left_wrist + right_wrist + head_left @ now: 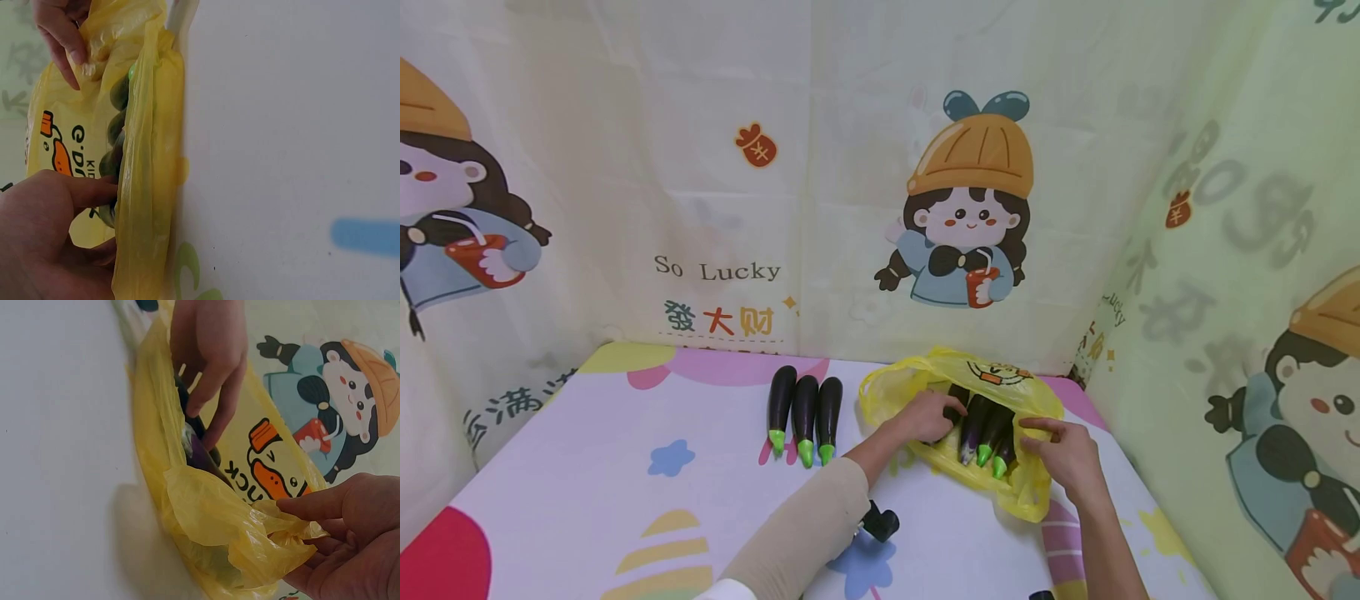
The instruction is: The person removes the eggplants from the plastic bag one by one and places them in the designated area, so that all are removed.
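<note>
A yellow plastic bag (925, 367) lies on its side with its mouth facing me. Several dark purple eggplants (976, 421) with green stem ends lie inside it. My left hand (931, 415) reaches into the mouth and grips the leftmost eggplant (957, 398), thumb and fingers around its near end; the bag's lower edge partly hides this grip in the left wrist view. At the right side of the mouth, my right hand (1066, 457) pinches the bunched bag edge (281, 534) between thumb and fingers, keeping the mouth apart.
Left of the bag, three eggplants (805, 408) lie side by side on the patterned tablecloth (587, 467), stem ends toward me. A small black object (880, 523) shows beside my left sleeve. Printed curtains (835, 208) stand behind and at both sides.
</note>
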A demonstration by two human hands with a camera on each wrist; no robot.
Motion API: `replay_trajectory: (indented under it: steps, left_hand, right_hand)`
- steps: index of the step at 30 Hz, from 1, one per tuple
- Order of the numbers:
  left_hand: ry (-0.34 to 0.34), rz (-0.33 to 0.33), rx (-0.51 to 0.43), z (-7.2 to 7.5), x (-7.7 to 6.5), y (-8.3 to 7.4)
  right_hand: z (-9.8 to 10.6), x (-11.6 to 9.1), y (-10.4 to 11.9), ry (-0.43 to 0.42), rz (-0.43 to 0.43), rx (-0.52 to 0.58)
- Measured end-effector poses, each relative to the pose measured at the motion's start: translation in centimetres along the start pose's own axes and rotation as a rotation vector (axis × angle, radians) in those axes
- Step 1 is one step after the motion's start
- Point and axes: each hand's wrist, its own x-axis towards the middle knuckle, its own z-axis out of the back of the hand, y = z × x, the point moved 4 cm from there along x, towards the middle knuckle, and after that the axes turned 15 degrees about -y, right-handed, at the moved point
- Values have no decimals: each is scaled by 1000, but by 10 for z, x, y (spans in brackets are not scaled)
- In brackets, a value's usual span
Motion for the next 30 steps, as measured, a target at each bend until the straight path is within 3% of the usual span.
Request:
replay_trajectory:
  steps: [5,13,21,30]
  left_hand:
    - [-12,10,6,1,-1,-1]
    - [-25,56,-75,-1,0,2]
    - [-84,30,-81,14,-2,0]
    - [-72,54,-124,27,-5,2]
  right_hand:
    - [0,0,0,1,-9,9]
    - [1,-2,2,-3,8,0]
    - [2,-1,2,-4,12,-4]
    - [2,-1,1,6,4,-2]
